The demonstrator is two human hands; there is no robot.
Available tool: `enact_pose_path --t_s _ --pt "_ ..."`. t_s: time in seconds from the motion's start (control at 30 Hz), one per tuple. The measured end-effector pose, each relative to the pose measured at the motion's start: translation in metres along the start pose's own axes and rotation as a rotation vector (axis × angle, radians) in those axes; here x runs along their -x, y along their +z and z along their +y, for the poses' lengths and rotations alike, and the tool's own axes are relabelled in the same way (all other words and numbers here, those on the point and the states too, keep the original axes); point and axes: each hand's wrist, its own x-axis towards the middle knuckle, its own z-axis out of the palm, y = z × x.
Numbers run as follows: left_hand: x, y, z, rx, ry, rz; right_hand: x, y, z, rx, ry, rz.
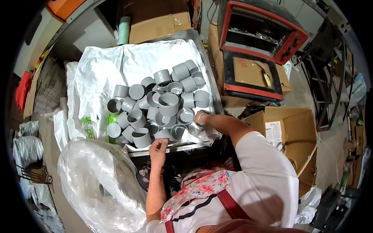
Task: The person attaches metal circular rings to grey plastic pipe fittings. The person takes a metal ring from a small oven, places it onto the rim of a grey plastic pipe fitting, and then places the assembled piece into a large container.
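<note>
Though beside grey cups [168, 110], left hand [158, 148] fingers together, right hand [203, 119] grip unclear.

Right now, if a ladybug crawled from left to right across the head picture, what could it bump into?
Red thing → big clear plastic bag → left hand → one gray round piece → right hand → open cardboard box.

2 bare arms [225, 126] reach toward grey cups [168, 110] heaped on white sheeting [101, 66]; left hand [158, 148] curls beside the near edge.
</note>
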Motion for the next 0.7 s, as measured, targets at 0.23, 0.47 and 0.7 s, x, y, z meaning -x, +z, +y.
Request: enact_pose_path --t_s 0.23,0.47,0.7 --pt "-0.008 0.009 -0.006 -0.145 -0.076 -0.049 -0.009 0.021 -0.004 -0.010 0.006 0.101" --pt "-0.022 0.012 -0.024 -0.175 0.007 -0.059 -0.008 0.009 0.002 -0.196 0.234 0.400" --pt "-0.047 0.048 0.000 -0.157 0.385 0.053 0.132 -0.106 -0.068 -0.574 -0.130 0.694"
